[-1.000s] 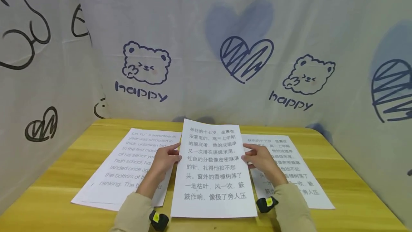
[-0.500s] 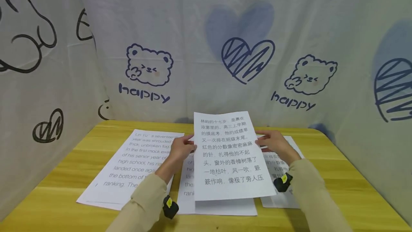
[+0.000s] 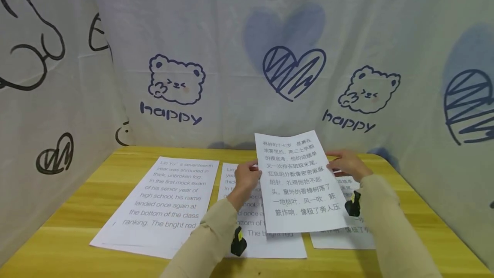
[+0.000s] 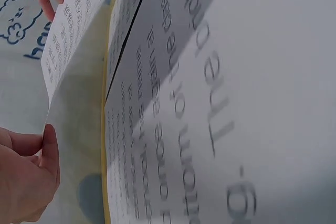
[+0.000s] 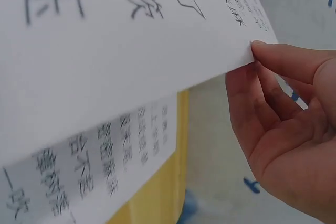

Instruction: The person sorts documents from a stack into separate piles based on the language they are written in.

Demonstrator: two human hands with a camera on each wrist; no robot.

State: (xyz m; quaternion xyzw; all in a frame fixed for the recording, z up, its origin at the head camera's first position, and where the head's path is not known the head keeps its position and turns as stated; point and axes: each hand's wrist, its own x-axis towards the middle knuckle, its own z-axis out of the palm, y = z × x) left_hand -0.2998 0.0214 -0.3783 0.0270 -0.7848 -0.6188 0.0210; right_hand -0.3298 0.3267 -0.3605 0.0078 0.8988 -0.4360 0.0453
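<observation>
Chinese-printed white sheet [image 3: 299, 183], gently curved, lifted above middle English page [image 3: 283, 249] | left grip [image 3: 247, 179], right grip [image 3: 349, 164]: pinching its opposite edges | leftmost page [image 3: 166, 205] reads "Lin Yu's seventeenth year" | yellow wood-grained worktop [image 3: 54, 243]

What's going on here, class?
A person's left hand and right hand pinch opposite edges of a white Chinese-printed paper sheet above a yellow wood-grain table. It partly hides a white English-printed middle sheet and a white Chinese-printed right sheet; a white English-printed left sheet lies clear of it.
</observation>
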